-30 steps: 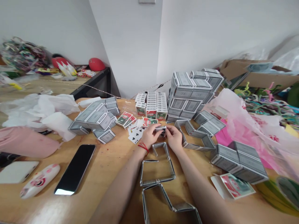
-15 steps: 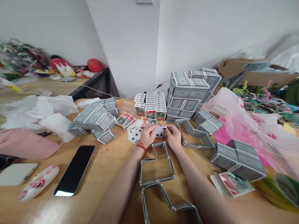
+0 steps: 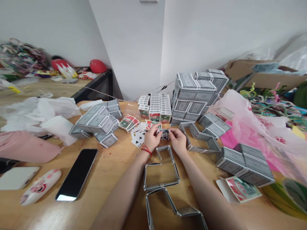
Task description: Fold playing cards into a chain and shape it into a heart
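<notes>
A playing card (image 3: 164, 135) with black club marks is pinched between my two hands, its upper edge bent over. My left hand (image 3: 153, 139), with a red cord at the wrist, grips the card's left end. On its right end, the fingers of my right hand (image 3: 177, 139) are closed. Loose playing cards (image 3: 138, 139) lie face up just left of my left hand. Below my hands stands an open frame of folded cards (image 3: 161, 184), with another card frame (image 3: 176, 213) nearer to me. To the right of my right hand is a further zigzag card frame (image 3: 202, 148).
Stacked card blocks (image 3: 195, 92) rise at the back right beside rows of card boxes (image 3: 154, 108). More card blocks stand at left (image 3: 100, 119) and right (image 3: 244, 163). A phone (image 3: 77, 175), a decorated oval case (image 3: 40, 187) and green tape (image 3: 285, 198) lie around the edges.
The card's upper edge is now folded over, with its patterned back partly showing. My left fingers have lifted and spread slightly; my right hand stays almost in place.
</notes>
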Available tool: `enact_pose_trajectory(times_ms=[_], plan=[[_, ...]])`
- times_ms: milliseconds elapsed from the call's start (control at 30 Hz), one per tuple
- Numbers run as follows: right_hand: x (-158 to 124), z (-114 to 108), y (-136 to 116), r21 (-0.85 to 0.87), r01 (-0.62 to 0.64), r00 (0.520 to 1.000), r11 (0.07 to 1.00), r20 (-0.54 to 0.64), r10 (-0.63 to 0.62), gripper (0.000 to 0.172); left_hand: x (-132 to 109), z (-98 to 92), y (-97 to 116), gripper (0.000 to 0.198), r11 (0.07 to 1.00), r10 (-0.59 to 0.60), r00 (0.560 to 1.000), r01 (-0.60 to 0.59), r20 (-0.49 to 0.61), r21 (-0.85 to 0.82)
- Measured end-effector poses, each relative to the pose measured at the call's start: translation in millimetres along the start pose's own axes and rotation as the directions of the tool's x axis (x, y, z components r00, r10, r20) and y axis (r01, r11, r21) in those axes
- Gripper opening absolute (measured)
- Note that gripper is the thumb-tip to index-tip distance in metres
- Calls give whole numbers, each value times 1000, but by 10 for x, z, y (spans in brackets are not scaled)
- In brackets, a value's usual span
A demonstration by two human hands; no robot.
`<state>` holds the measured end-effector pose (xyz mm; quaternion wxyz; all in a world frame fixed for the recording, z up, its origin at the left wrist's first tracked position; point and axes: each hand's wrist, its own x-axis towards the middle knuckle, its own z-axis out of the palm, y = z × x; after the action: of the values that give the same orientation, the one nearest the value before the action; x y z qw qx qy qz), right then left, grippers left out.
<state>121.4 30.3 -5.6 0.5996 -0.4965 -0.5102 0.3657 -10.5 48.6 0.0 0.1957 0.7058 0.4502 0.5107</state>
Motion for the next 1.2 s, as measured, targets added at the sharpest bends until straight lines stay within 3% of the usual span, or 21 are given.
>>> enact_pose_trajectory(times_ms=[167,333,667,900,1200], plan=[[-30,-8,-31,-149,73,997,986,-27,-78,12,-24,0,5,12,997,21,1000,-20,-19,72],[-42,-24,-57,-248,111,991,962,-41,-125,13,-42,-5,16,14,993,70,997,-67,-34,93],[-28,-58,-44,-340,102,986,935,-88,-140,14,-64,-16,47,24,965,134,988,-147,75,216],[-31,-53,-45,-315,78,988,946,-103,-116,14,-73,-26,26,27,959,118,987,-142,111,246],[-27,-21,-11,-95,11,995,995,-98,-20,17,-59,-34,-14,37,999,32,991,-35,127,17]])
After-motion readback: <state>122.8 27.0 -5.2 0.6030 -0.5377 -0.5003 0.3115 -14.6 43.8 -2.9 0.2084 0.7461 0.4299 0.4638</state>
